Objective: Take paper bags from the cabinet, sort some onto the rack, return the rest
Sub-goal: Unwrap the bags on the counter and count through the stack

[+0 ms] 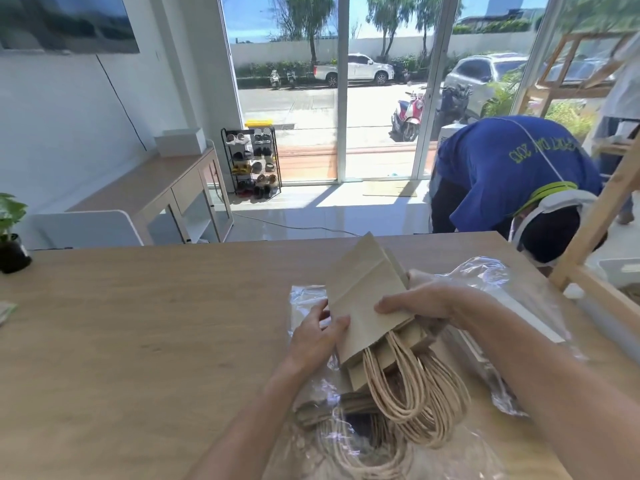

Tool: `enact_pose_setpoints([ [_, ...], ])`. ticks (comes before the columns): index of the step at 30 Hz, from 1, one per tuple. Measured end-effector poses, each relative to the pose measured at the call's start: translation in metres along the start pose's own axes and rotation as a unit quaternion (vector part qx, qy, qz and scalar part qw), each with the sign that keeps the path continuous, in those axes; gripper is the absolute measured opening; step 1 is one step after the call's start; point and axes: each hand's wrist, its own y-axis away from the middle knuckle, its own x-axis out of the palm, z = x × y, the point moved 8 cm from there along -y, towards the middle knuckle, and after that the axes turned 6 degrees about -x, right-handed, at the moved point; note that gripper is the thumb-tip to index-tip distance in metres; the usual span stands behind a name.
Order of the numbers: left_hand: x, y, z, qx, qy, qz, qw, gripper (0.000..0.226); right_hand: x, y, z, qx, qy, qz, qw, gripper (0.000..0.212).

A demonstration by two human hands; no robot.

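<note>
Pale wood-grain bench (138,323) fills the near half of the room. Beyond it are sliding glass doors (381,98), a shoe rack (252,161) and a low sideboard (166,188) at far left. A potted plant (12,233) stands at the bench's left edge, and a wooden rack (595,216) rises at right. The stack of paper bags (363,296) is over crumpled plastic wrap (502,282), near right. The left hand (317,337) grips its left edge and the right hand (426,301) clasps its right. Its long axis runs near to far, with folded bottoms far and twisted handles (408,386) near.
</note>
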Motion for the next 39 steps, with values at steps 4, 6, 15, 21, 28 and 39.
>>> enact_pose_setpoints([
  [4, -0.011, 0.003, -0.005, 0.02, -0.037, -0.003, 0.999, 0.069, 0.003, 0.008, 0.01, -0.01, 0.025, 0.001, 1.0, 0.062],
  [6, -0.015, 0.004, -0.004, 0.022, -0.044, 0.0, 0.999, 0.068, 0.006, 0.012, 0.016, -0.016, 0.029, -0.007, 0.999, 0.073],
  [15, -0.017, 0.005, -0.009, -0.018, 0.016, 0.044, 0.999, 0.044, 0.019, 0.007, 0.025, -0.051, -0.038, -0.004, 0.998, 0.047],
  [21, -0.021, 0.009, -0.025, -0.069, 0.038, 0.06, 0.995, 0.102, 0.034, -0.001, 0.027, -0.086, -0.071, 0.021, 0.994, 0.033],
  [28, -0.033, 0.017, -0.041, -0.09, -0.056, 0.081, 0.991, 0.073, 0.047, -0.02, 0.02, -0.115, -0.151, 0.024, 0.982, 0.029],
  [39, -0.029, 0.023, -0.074, -0.008, -0.183, 0.051, 0.982, 0.082, 0.049, -0.025, 0.02, -0.15, -0.186, 0.04, 0.97, 0.027],
])
